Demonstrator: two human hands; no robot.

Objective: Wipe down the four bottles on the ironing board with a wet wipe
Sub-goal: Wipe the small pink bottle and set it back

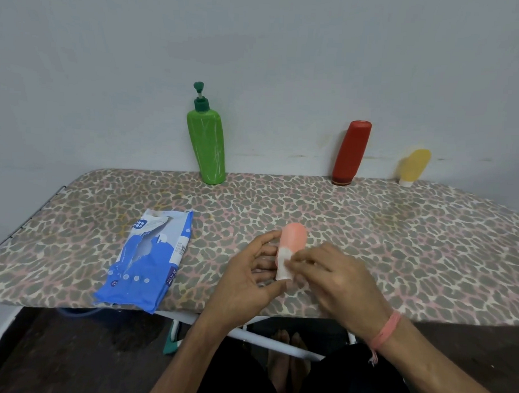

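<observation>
Head view shows the left hand (249,272) gripping the pink bottle (292,241) above the ironing board (369,229) while the right hand (335,275) pinches the wet wipe (283,266) against it; best to turn the bottle steadily so every side gets wiped.

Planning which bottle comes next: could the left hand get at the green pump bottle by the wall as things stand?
Probably yes, once freed. The left hand now holds the small pink bottle; the leopard-print ironing board between it and the green pump bottle looks bare.
</observation>
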